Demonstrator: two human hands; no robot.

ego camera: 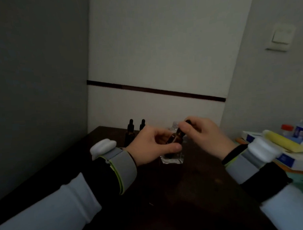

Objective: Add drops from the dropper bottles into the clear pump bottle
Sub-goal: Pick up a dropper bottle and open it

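Note:
My left hand (pixel 152 146) grips the body of a small amber dropper bottle (pixel 175 137), held tilted above the table. My right hand (pixel 204 135) pinches that bottle's black dropper cap (pixel 188 121) at the top. Directly behind and below the held bottle stands the clear pump bottle (pixel 173 159); only its glass base and a bit of its top show past my hands. Two more amber dropper bottles with black caps (pixel 130 131) (pixel 142 125) stand upright at the back of the dark table, left of my hands.
The dark wooden table (pixel 193 190) sits in a corner between grey walls. A pile of boxes, a yellow roll (pixel 282 141) and small containers (pixel 287 129) crowds the right edge. A light switch (pixel 280 36) is on the right wall.

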